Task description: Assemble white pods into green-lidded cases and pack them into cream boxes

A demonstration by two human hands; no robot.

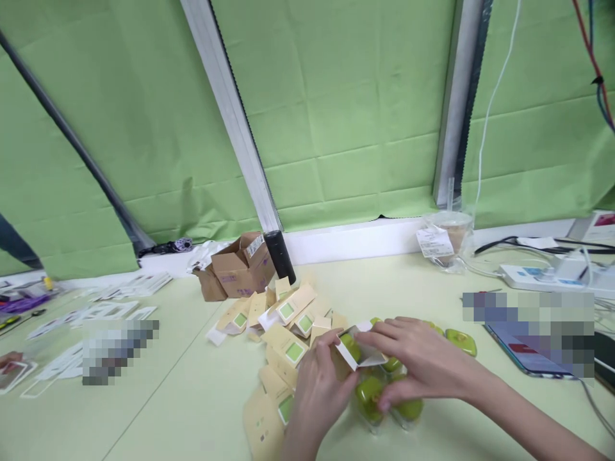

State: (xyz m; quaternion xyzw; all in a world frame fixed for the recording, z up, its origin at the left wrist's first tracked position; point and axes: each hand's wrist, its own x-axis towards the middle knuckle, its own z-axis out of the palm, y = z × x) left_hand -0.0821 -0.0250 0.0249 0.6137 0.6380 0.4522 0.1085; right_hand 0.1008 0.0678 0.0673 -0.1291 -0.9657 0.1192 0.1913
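Small cream cardboard box, white inside (369, 356): sitting between my hands, beside glossy green rounded cases (369, 396)
Left hand (318, 389): clamping box
Right hand (416, 358): fingertips touching opening, thumb hanging apart
Handling: probably best keeping flaps spread, not scraping contents
Open end: facing up-right; long axis hiding, can't tell

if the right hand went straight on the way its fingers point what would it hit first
Most likely the small open box, right at the fingertips of the right hand. Past that comes the left hand, though depth is hard to judge.
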